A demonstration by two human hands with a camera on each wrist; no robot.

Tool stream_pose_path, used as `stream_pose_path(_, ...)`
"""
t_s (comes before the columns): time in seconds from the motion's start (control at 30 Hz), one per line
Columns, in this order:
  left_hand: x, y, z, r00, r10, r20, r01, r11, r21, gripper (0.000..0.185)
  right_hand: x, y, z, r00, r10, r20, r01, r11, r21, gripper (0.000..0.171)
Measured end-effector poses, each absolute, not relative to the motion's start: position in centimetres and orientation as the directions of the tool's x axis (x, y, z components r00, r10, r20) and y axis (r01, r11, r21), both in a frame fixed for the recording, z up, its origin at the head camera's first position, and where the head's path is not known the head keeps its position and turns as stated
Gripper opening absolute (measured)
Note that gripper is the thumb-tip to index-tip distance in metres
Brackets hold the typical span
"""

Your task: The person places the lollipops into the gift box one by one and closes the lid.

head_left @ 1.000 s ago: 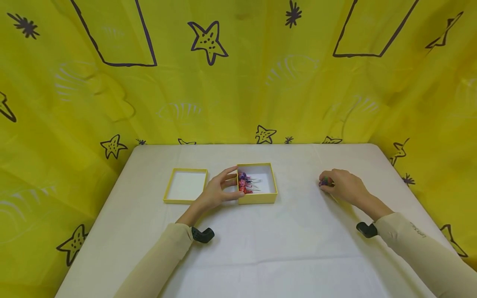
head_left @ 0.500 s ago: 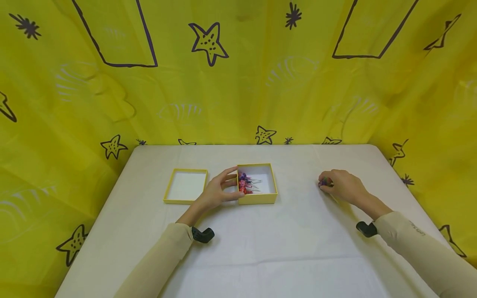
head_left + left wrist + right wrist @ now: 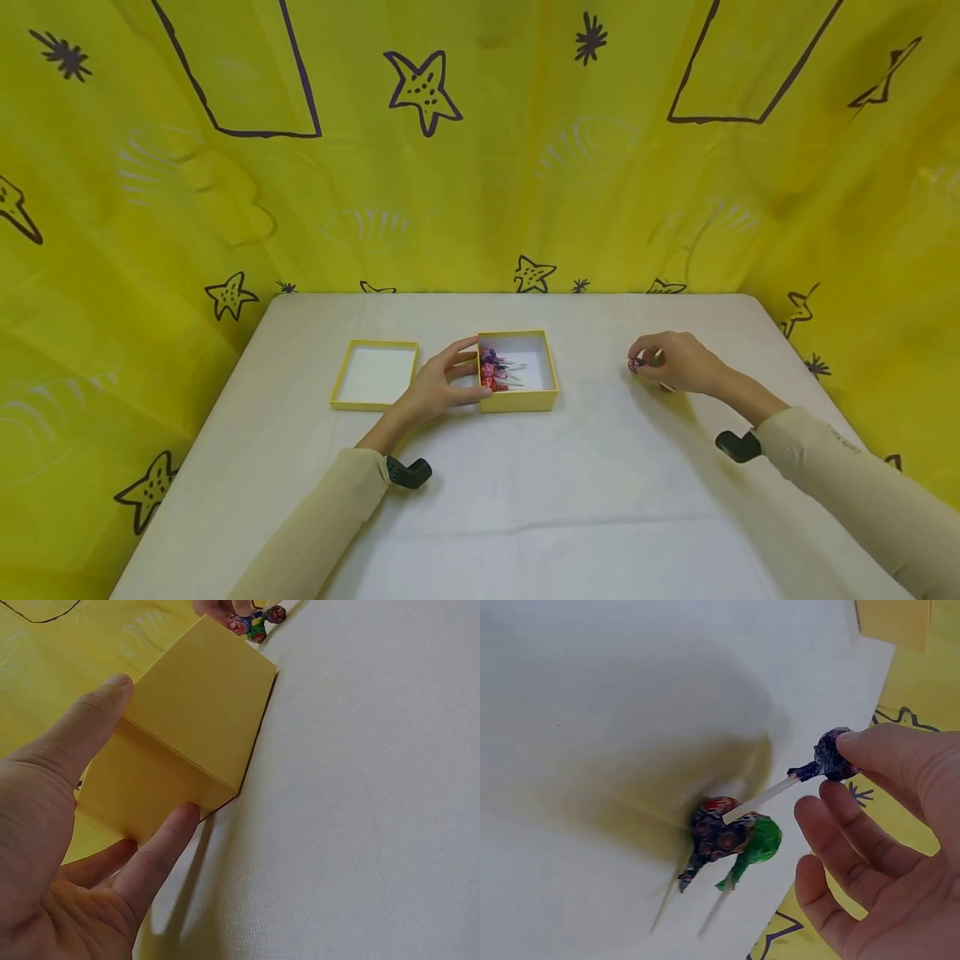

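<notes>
- Head view: a desk (image 3: 525, 500) covered in white cloth, backed by a yellow curtain with black star drawings (image 3: 480, 150). Near the desk's middle stands an open square yellow cardboard box with a white inside (image 3: 536, 400); along its left inner wall lies a cluster of wrapped lollipops in purple and red foil with white sticks (image 3: 495, 371). Just left of the box, apart from it, lies a shallow square yellow cardboard lid, white inside (image 3: 373, 375).
- Head view, hands: the left hand (image 3: 438, 385) rests against the box's left wall, fingers straight, thumb at the near corner. The right hand (image 3: 675, 362) is well to the right of the box, just above the desk, pinching a small purple-wrapped lollipop (image 3: 636, 364) at its fingertips. Both arms wear beige sleeves, each with a black wrist mount.
- Left wrist view: the left hand's grip is spread, with straight fingers (image 3: 157, 851) and thumb pressed flat on the box's yellow outer wall (image 3: 195, 712). Beyond the box's far corner, further wrapped lollipops (image 3: 255, 619) show on the desk near the other hand.
- Right wrist view: thumb and forefinger (image 3: 885, 754) pinch the purple lollipop's head (image 3: 829, 759), its white stick pointing down and away. The remaining fingers curl loosely, holding nothing. Below lie a dark red patterned lollipop (image 3: 714, 831) and a green-wrapped lollipop (image 3: 757, 844), touching each other on the white cloth.
</notes>
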State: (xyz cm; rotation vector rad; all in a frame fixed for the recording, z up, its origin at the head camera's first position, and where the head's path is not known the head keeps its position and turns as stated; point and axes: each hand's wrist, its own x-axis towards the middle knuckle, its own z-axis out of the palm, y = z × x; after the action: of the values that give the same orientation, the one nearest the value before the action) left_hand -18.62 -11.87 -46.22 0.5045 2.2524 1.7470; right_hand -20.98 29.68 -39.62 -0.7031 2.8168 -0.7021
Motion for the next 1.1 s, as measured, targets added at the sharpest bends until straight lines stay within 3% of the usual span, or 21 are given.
stream_pose_path(0.63,-18.7,-11.8,-46.0,-0.909,0.417,0.012,0.11,0.213,0.971,0.09,-22.8,26.4,-35.7,-0.819,-0.574,0.028,-0.506,0.697,-0.508,0.018)
stream_pose_path(1.1,-18.6,-11.8,-46.2,-0.917,0.398,-0.019,0.086,0.245,0.966,0.089,-24.0,22.3,-35.0,-0.807,-0.59,0.03,-0.49,0.64,-0.593,0.021)
